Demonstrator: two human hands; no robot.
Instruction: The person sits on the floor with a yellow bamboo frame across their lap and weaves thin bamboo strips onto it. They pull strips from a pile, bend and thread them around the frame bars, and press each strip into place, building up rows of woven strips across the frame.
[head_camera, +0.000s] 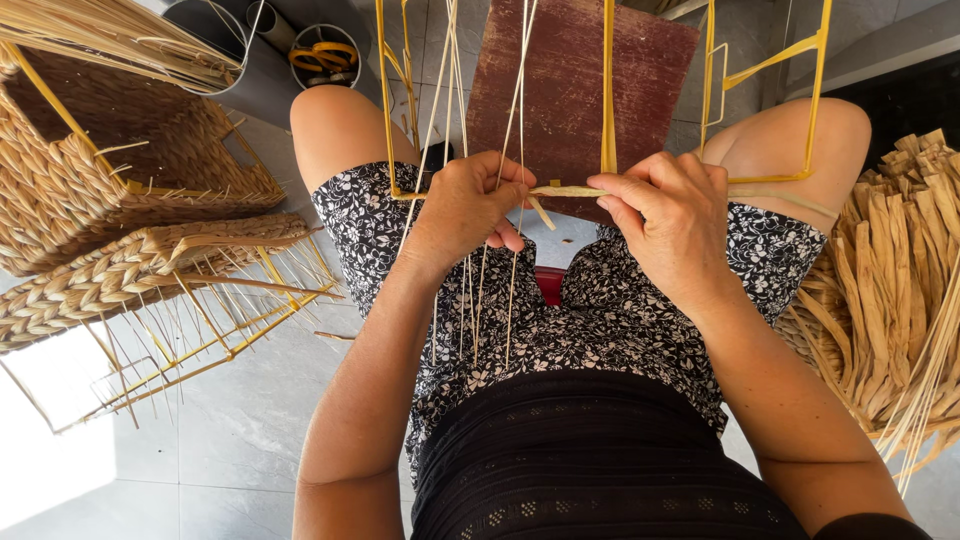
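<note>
A yellow wire frame (608, 90) stands upright between my knees in the head view. My left hand (465, 205) grips its lower bar and pinches thin straw strands (515, 110) that run up and hang down over my lap. My right hand (670, 215) pinches a flat pale straw strip (568, 191) that lies along the frame's lower bar, between both hands. A dark red board (570, 70) lies on the floor behind the frame.
Woven straw baskets (120, 190) on yellow wire frames are stacked at the left. A bundle of dried flat leaves (895, 270) lies at the right. A grey tub holding yellow-handled scissors (322, 55) stands at the top, on a grey tiled floor (230, 420).
</note>
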